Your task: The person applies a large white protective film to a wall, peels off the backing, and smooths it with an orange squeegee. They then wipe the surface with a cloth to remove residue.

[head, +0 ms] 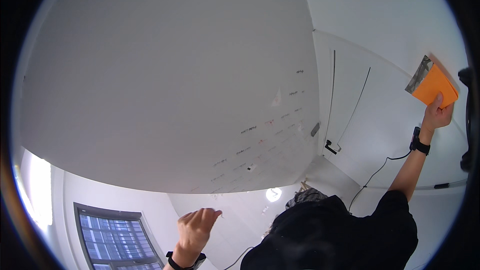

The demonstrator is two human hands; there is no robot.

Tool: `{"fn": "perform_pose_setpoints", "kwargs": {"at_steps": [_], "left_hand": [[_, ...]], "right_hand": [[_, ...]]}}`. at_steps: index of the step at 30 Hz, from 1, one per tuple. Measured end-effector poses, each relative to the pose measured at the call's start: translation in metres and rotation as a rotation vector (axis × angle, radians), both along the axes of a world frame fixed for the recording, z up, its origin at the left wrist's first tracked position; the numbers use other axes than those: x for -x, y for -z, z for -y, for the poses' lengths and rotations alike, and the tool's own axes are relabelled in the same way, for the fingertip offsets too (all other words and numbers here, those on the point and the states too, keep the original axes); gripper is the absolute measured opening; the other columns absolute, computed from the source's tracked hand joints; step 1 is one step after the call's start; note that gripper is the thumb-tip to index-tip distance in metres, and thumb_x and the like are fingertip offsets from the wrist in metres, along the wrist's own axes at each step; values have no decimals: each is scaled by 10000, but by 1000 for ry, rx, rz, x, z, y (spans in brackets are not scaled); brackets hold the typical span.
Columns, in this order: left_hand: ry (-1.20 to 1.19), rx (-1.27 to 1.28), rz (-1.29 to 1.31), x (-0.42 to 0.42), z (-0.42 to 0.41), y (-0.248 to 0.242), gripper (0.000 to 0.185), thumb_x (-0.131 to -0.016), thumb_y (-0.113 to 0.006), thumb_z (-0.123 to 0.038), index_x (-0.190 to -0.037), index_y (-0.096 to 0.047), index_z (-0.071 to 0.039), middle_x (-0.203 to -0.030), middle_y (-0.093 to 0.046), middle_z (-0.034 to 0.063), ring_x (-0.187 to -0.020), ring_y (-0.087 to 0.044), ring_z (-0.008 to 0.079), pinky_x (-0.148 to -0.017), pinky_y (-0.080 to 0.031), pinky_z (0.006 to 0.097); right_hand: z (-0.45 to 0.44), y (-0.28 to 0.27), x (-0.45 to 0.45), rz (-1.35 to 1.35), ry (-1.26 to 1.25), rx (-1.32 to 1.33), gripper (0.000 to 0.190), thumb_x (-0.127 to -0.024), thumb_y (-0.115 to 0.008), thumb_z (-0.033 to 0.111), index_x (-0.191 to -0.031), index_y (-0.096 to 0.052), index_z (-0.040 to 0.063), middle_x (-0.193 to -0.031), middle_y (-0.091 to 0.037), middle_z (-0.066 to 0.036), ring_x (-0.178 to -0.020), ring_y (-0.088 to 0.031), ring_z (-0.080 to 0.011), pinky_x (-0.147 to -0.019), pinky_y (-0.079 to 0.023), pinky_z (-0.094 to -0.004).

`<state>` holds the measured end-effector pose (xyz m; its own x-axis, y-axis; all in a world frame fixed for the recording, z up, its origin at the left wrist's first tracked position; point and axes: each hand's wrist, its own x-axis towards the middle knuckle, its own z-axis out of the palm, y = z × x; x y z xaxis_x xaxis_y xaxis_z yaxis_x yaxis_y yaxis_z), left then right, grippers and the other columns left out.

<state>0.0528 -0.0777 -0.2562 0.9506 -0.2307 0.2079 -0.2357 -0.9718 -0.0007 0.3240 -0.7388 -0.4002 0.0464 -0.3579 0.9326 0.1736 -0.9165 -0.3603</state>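
My right hand (pixel 438 115) grips an orange booklet-like item (pixel 435 86) by its lower edge, thumb on the near face. A grey patterned strip runs along the item's left side. It is held up close to a white wall, where it casts a soft shadow. My left hand (pixel 195 227) is raised at lower left, back of the hand towards me, fingers curled in. At its thumb tip is a tiny pale speck, too small to identify. Each wrist wears a black strapped device. Beyond the hands spreads a large pale flat panel (pixel 161 82) with handwritten marks.
A white door (pixel 348 101) with a black handle (pixel 330 147) is at right. A black cable (pixel 375 176) runs down from my right wrist device. A small dark grey block (pixel 315 129) sits at the panel's right edge. A dark-framed window (pixel 114 238) is at lower left.
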Motion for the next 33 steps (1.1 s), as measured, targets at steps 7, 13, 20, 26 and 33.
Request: {"fn": "perform_pose_setpoints", "kwargs": {"at_steps": [7, 13, 20, 26, 33], "left_hand": [[-492, 252, 205, 54, -49, 55, 542, -1037, -652, -261, -604, -408, -45, -537, -381, 102, -439, -381, 279, -454, -294, 364], [-821, 480, 112, 86, -68, 82, 536, -1032, -660, -269, -661, -378, -3, -585, -289, 98, -539, -279, 211, -509, -249, 401], [-915, 826, 172, 133, -90, 135, 285, -1084, -604, -194, -871, -628, -7, -666, -493, -17, -603, -411, 70, -554, -358, 274], [-1073, 958, 174, 196, -76, 178, 233, -1076, -594, -170, -1053, -763, -11, -676, -595, 2, -592, -522, 74, -555, -429, 262], [-1564, 1092, 542, 336, -42, 300, 536, -1116, -547, -339, -669, -457, -57, -584, -381, -26, -518, -333, 89, -485, -269, 328]], "right_hand": [[3, 3, -5, 16, -9, -46, 323, -1032, -738, 337, -1140, -753, 33, -988, -799, -53, -818, -747, -171, -740, -576, -285], [2, 12, -7, 33, -202, -104, 319, -1070, -697, 251, -1219, -729, -29, -1078, -796, -74, -899, -735, -144, -816, -589, -296], [-188, 47, 14, -94, -682, 8, 424, -1033, -690, 360, -1143, -712, -49, -1083, -747, -158, -948, -716, -265, -871, -583, -413], [-428, 5, 79, -391, -1454, 619, 437, -888, -833, 470, -861, -652, 73, -703, -554, -56, -585, -557, -226, -510, -448, -358], [-573, 105, 147, -875, -1772, 778, 384, -906, -816, 439, -864, -687, 79, -685, -627, -78, -597, -621, -287, -552, -501, -405]]}}
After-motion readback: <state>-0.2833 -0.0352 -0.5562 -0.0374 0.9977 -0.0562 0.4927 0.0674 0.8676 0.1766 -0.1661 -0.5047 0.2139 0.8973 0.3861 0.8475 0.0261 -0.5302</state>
